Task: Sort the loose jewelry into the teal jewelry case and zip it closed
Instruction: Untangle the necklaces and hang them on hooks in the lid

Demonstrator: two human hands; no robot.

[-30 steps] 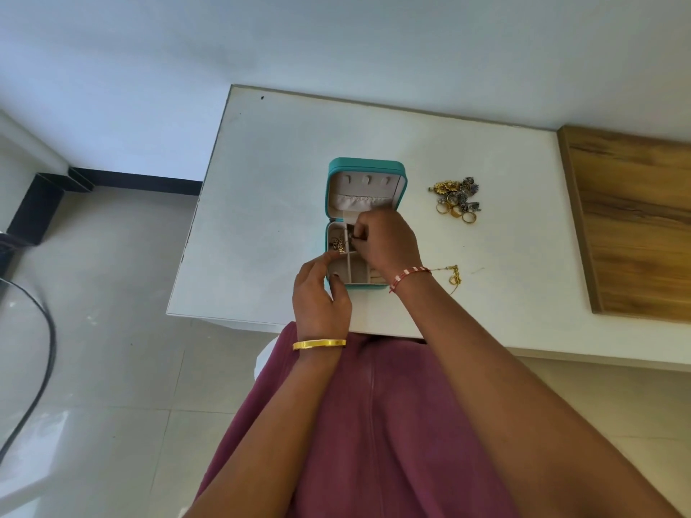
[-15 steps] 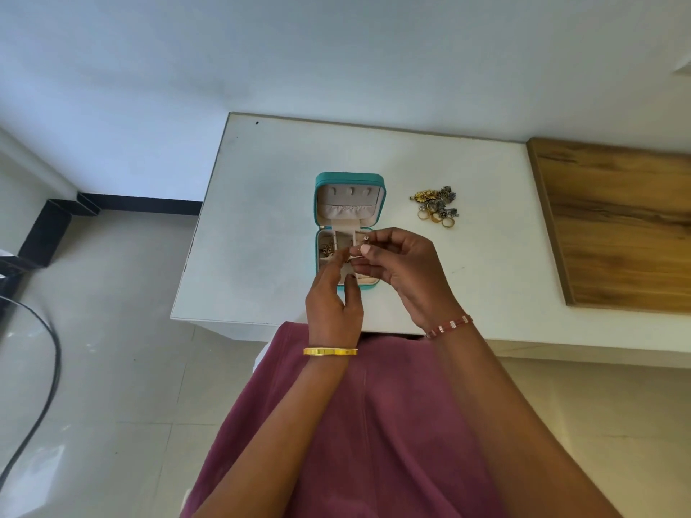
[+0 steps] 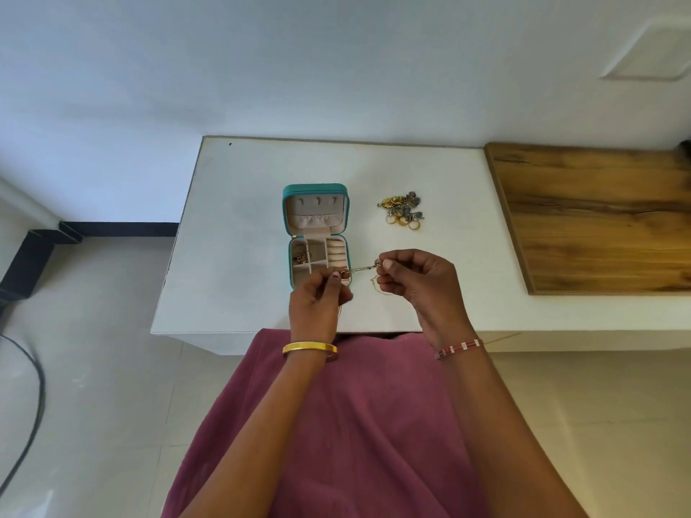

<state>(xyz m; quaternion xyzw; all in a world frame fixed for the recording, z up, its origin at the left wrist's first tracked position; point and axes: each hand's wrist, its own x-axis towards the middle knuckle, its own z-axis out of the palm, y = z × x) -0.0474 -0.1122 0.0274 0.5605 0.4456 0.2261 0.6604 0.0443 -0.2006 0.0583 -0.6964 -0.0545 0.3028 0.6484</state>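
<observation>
The teal jewelry case (image 3: 316, 189) lies open on the white table (image 3: 239, 218), lid tipped back, a small gold piece (image 3: 300, 257) in its left compartment. A thin chain (image 3: 362, 269) stretches between my two hands just in front of the case. My left hand (image 3: 319, 302) pinches one end over the case's front edge. My right hand (image 3: 417, 284) pinches the other end to the right of the case. A gold chain (image 3: 377, 287) lies on the table under my right hand. A pile of loose rings and earrings (image 3: 403, 211) sits right of the case.
A wooden board (image 3: 598, 218) covers the table's right side. A wall runs behind the table. A dark cable (image 3: 31, 398) lies on the tiled floor at the left. My maroon-clad lap (image 3: 336, 424) sits below the table's front edge.
My hands have drawn apart, the right one moving rightward off the case, so the chain is stretched out between them. The camera view has tilted so the table sits lower.
</observation>
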